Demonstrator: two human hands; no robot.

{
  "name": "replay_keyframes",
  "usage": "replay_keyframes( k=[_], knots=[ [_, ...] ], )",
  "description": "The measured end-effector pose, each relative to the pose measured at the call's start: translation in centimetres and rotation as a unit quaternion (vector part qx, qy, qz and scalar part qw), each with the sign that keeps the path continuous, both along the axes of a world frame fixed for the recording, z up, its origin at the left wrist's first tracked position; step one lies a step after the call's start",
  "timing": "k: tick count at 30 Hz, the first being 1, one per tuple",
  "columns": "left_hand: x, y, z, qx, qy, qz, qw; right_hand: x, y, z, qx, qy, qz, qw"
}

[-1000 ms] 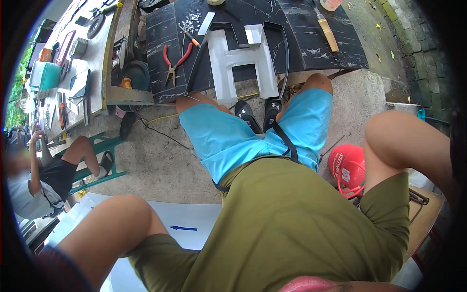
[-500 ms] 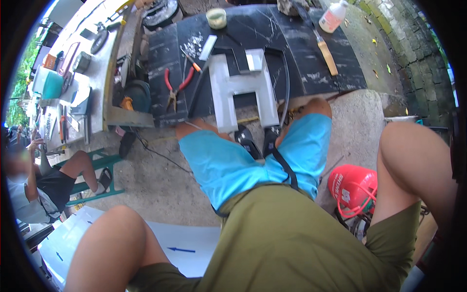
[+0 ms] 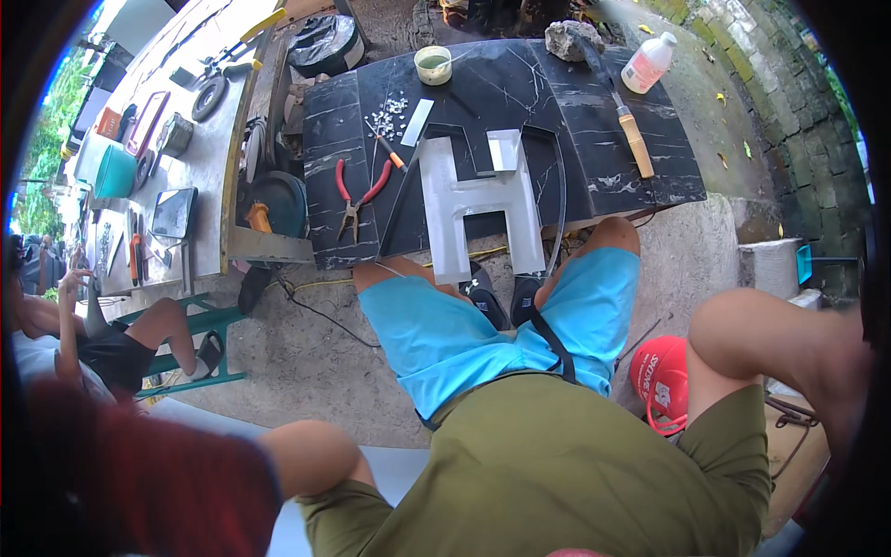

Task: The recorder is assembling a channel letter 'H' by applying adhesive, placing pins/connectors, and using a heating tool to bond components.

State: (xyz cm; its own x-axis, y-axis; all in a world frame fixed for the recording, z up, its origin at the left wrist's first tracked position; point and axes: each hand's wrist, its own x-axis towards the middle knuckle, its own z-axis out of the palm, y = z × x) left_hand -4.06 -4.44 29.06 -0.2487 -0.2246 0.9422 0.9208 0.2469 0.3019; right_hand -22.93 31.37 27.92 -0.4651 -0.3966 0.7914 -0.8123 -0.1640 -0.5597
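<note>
Both my arms are bent with the elbows out, and neither hand shows. My left forearm [image 3: 311,455] runs behind a blurred dark red thing [image 3: 167,473] close to the camera, whose kind I cannot make out. My right forearm [image 3: 789,339] leaves past the right rim. Beyond my knees, a grey-white H-shaped piece [image 3: 483,200] lies at the near edge of the black marbled table [image 3: 501,84] and juts over it. Dark bent strips [image 3: 559,176] stand along its sides. Red-handled pliers [image 3: 353,209] and an orange-and-black tool [image 3: 390,151] lie to its left.
On the table are a small tub [image 3: 433,65], white scraps [image 3: 388,116], a wooden-handled tool [image 3: 636,144], a stone [image 3: 571,40] and a white-and-pink bottle [image 3: 648,63]. A tool-covered bench [image 3: 209,223] stands left, near a seated person [image 3: 102,343]. A red rounded container [image 3: 661,376] sits right.
The dark red thing has come into view at lower left, over my left forearm. My elbows have shifted, and the whole view has tilted so the table appears lower.
</note>
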Motion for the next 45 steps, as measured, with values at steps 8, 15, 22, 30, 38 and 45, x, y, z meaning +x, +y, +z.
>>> replay_keyframes(
  k=[8, 15, 22, 30, 38, 45],
  knots=[
    [-2.5, 1.4, -21.2, 0.142, -0.505, 0.148, 0.839, 2.2, -0.8, -10.3, 0.213, -0.176, -0.154, 0.948],
    [-4.3, 3.8, -24.1, 0.006, -0.567, 0.216, 0.795, 2.8, -0.7, -17.2, 0.301, -0.108, -0.217, 0.922],
    [-5.1, 7.3, -25.0, -0.097, -0.587, 0.2, 0.779, 1.7, -0.2, -19.4, 0.338, -0.094, -0.232, 0.907],
    [-8.3, 9.0, -27.4, -0.242, -0.546, 0.224, 0.77, 5.5, -1.4, -23.2, 0.441, -0.081, -0.111, 0.887],
    [-13.0, 8.6, -30.9, -0.304, -0.477, 0.23, 0.792, 6.0, -2.0, -25.3, 0.455, -0.061, -0.103, 0.882],
    [-13.6, 9.0, -31.4, -0.277, -0.478, 0.225, 0.803, 5.4, -1.8, -25.5, 0.45, -0.038, -0.124, 0.883]
  ],
)
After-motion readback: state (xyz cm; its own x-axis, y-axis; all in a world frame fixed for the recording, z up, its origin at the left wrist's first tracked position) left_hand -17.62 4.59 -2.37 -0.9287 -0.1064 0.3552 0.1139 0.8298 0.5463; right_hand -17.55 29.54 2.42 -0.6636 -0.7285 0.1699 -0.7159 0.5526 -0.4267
